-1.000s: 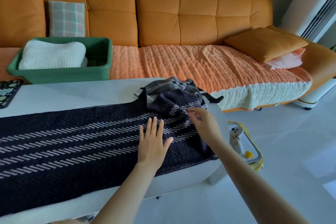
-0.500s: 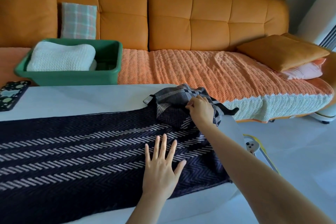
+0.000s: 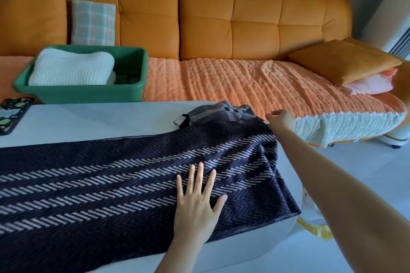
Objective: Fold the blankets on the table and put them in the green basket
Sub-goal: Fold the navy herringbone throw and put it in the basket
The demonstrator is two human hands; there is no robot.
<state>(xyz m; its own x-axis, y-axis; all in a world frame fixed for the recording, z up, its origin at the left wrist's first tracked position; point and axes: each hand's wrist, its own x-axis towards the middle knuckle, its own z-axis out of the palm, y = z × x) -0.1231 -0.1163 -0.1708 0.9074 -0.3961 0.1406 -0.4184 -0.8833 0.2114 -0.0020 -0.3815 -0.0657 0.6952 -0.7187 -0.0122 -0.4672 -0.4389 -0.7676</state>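
— Which step is this?
— Flattening before the first fold, I'd say. The dark blanket (image 3: 111,175) lies unfolded along the table (image 3: 99,117). The left hand (image 3: 196,201) presses flat on it, fingers spread.
— And the right hand (image 3: 278,117)?
— Curled at the far corner. I cannot tell whether it pinches cloth.
— Next?
— Probably a firm hold on that corner, then a fold. The green basket (image 3: 88,94) sits on the sofa (image 3: 255,17), already holding a white blanket (image 3: 71,67).

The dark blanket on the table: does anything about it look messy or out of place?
Yes. The dark blanket lies flat except at its far right end, which is rumpled over a bunched grey checked cloth at the far edge of the table.
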